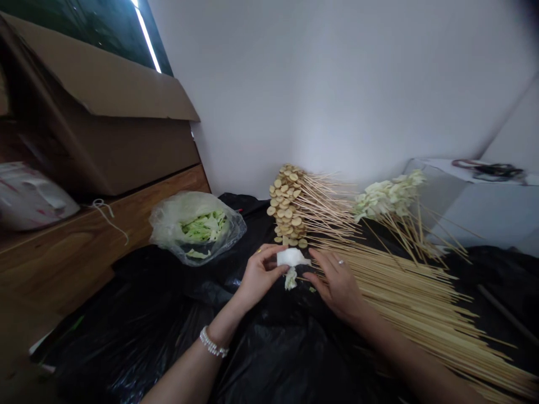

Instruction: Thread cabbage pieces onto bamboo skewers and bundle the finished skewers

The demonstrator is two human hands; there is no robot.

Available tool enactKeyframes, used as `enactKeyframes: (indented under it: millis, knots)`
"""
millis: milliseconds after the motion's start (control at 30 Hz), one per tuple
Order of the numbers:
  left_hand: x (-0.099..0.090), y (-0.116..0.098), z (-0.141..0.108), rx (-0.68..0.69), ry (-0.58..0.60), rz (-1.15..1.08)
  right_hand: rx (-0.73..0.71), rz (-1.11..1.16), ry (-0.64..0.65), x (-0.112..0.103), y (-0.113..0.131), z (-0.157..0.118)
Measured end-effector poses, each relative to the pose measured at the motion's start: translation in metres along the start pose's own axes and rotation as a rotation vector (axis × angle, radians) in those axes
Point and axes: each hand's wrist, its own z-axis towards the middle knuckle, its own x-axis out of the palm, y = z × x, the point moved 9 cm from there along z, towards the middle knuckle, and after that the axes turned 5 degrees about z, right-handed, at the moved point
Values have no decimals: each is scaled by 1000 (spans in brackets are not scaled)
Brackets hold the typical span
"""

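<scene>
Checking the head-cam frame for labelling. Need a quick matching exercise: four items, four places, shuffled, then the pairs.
Items:
1 ring
2 white leaf piece
3 round tan slices
4 shredded green leaves

Places:
A threaded on bamboo skewers
B inside a clear plastic bag
C at the fingertips of the left hand
D on a finger of the right hand

Pairs: 1-D, 2-C, 3-A, 4-B
</scene>
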Motion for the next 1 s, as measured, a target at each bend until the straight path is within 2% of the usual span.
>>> enactKeyframes:
  millis: [100, 200, 300, 433, 567, 700, 1000]
  knots:
    - [12, 0, -4, -26, 70, -60, -44, 12, 3, 2, 4, -2]
    - [17, -5, -8, -18, 111, -57, -75, 16, -12, 0, 7, -2]
    - [18, -20, -10, 86, 129, 81, -53, -1, -29, -5, 7, 0]
    - [15, -36, -12, 228, 81, 295, -27, -17, 1, -6, 10, 3]
    - [11, -26, -10, 133, 50, 238, -32, 80, -5, -7, 14, 2]
    - [13, -12, -10, -5, 87, 89, -7, 233, 71, 1, 14, 0]
    - [18, -25, -11, 38, 173, 84, 269, 548, 180, 13, 6, 1]
